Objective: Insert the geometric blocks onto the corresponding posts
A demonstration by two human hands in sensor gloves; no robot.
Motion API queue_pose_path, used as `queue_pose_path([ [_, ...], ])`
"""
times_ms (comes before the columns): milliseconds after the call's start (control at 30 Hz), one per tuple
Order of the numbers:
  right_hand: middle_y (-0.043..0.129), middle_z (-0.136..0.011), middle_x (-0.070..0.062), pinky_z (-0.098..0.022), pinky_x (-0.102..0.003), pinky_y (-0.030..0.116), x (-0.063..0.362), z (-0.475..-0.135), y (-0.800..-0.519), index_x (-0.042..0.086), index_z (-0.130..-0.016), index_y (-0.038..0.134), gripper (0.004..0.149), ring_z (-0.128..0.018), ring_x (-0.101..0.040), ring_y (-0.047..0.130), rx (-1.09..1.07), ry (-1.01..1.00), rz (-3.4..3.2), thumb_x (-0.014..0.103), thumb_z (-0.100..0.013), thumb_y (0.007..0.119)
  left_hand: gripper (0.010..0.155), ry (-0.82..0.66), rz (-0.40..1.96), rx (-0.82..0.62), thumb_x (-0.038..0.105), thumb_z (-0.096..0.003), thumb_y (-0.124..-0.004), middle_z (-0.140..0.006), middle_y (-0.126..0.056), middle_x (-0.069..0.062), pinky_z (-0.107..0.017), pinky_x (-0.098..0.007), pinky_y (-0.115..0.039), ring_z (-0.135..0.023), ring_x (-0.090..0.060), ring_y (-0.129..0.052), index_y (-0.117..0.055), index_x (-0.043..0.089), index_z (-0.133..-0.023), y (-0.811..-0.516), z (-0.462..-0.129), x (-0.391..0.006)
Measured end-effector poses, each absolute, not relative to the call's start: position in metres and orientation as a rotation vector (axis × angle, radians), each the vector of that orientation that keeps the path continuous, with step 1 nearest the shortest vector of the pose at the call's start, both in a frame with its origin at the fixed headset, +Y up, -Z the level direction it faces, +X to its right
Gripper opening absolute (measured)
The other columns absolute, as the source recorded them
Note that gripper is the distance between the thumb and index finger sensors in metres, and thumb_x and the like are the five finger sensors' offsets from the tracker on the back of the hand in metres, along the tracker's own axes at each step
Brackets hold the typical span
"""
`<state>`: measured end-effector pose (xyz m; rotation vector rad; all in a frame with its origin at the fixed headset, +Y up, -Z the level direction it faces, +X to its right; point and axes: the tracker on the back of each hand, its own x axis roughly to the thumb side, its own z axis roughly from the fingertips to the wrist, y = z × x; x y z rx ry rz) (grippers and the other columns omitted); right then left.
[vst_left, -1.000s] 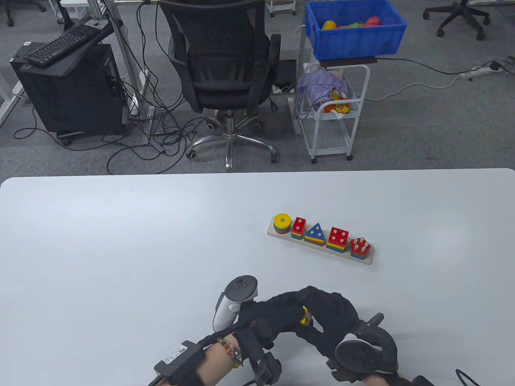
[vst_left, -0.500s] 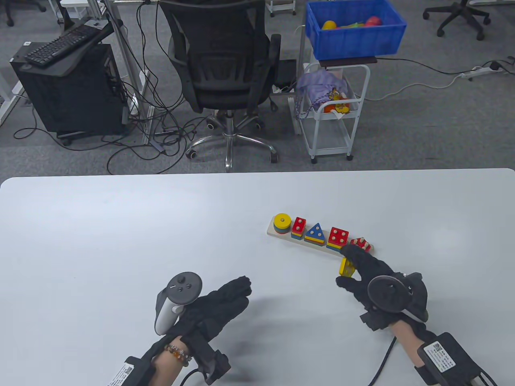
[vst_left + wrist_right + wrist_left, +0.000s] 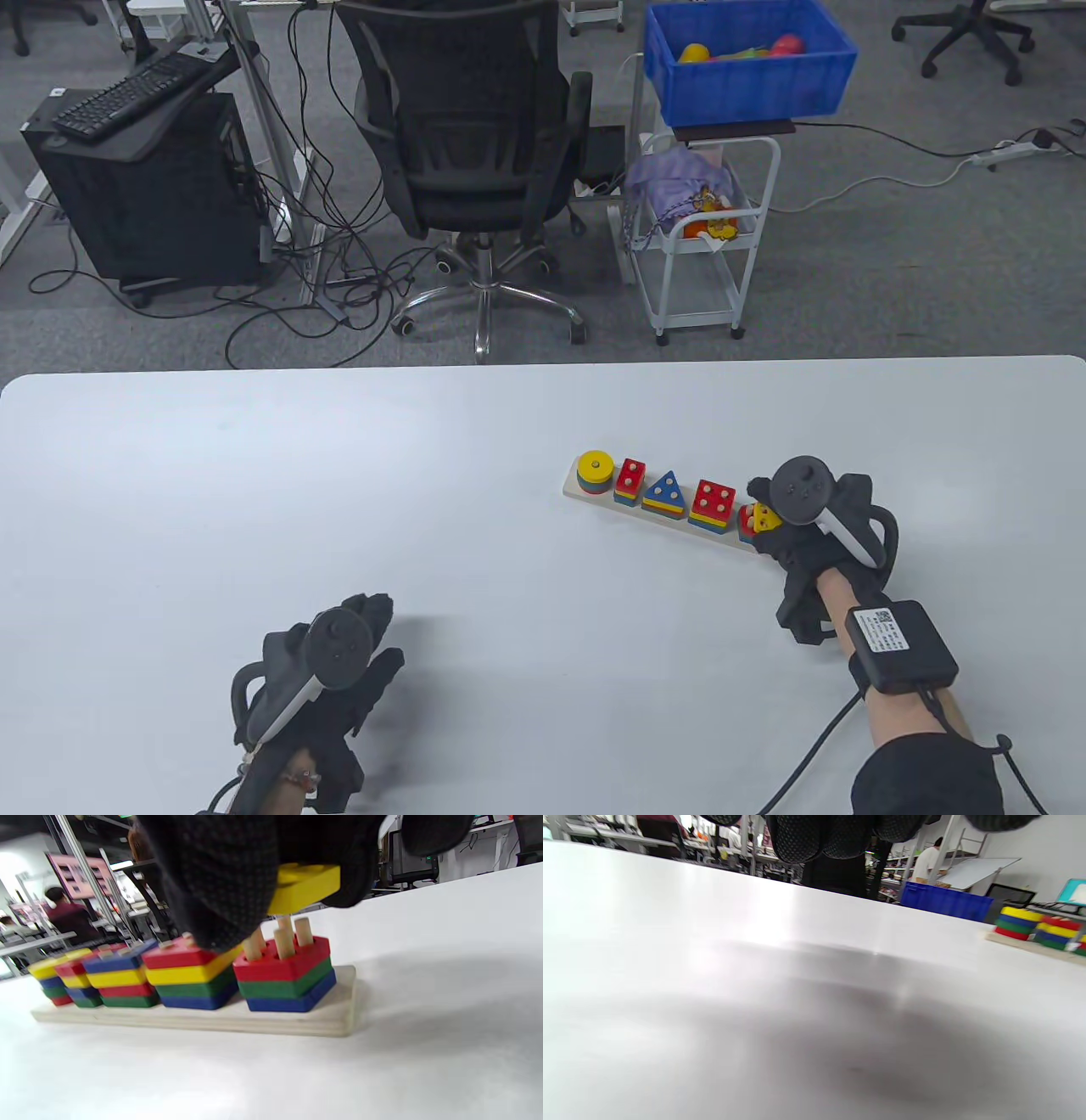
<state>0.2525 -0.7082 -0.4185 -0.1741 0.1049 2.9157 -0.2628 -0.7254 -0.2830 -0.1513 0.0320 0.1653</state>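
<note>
Since half a second ago the left hand (image 3: 339, 671) has drawn back toward the near edge and turned palm down, and the right hand (image 3: 793, 526) has carried the yellow wooden pentagon block (image 3: 303, 887) up over the far right end of the peg board.

No brand or writing can be read; a white label on the black box strapped to the right forearm (image 3: 901, 645) is too small to make out.

Left to right: the left hand rests low on the white surface (image 3: 254, 509), its fingers loosely bent and holding nothing. The pale wooden base board (image 3: 203, 1020) carries five stacks of coloured blocks, from a yellow-topped round stack (image 3: 595, 472) to the red-topped pentagon stack (image 3: 286, 974) of blue, green and red layers, with bare wooden posts (image 3: 284, 940) standing out of it. The right fingers (image 3: 220, 878) are clamped on the yellow block, which hangs tilted just above those post tips, not yet threaded down.
</note>
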Motion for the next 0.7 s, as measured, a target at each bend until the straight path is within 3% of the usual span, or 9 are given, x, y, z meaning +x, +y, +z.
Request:
queue_pose_path([
  [367,0.070,-0.105,0.001,-0.071,-0.071,0.049,0.248,-0.436,-0.726,0.031,-0.095,0.066,0.068,-0.097,-0.035,0.071,-0.242,0.173,2.939,0.028,-0.034,0.095,0.068,0.077,0.201,-0.194,0.059,-0.0419,-0.068,-0.118,-0.055,0.009,-0.082,-0.056,-0.046,-0.111,-0.021,-0.062,-0.052,0.041,-0.105,-0.732,-0.286,-0.274],
  [467,0.060,-0.110,-0.002,-0.072,-0.071,0.047,0.249,-0.435,-0.734,0.030,-0.100,0.058,0.074,-0.103,-0.037,0.061,-0.236,0.206,2.932,0.029,-0.035,0.094,0.068,0.080,0.201,-0.198,0.059,-0.0418,-0.068,-0.118,-0.055,0.008,-0.082,-0.056,-0.046,-0.111,-0.021,-0.062,-0.052,0.041,-0.106,-0.731,-0.285,-0.274],
  [700,0.054,-0.111,-0.011,-0.068,-0.073,0.049,0.251,-0.399,-0.719,0.023,-0.103,0.053,0.076,-0.101,-0.042,0.058,-0.037,-0.081,2.762,0.037,-0.037,0.089,0.070,0.091,0.180,-0.181,0.060,-0.0417,-0.068,-0.120,-0.048,0.010,-0.083,-0.057,-0.041,-0.114,-0.021,-0.054,-0.048,0.043,-0.106,-0.733,-0.285,-0.273],
])
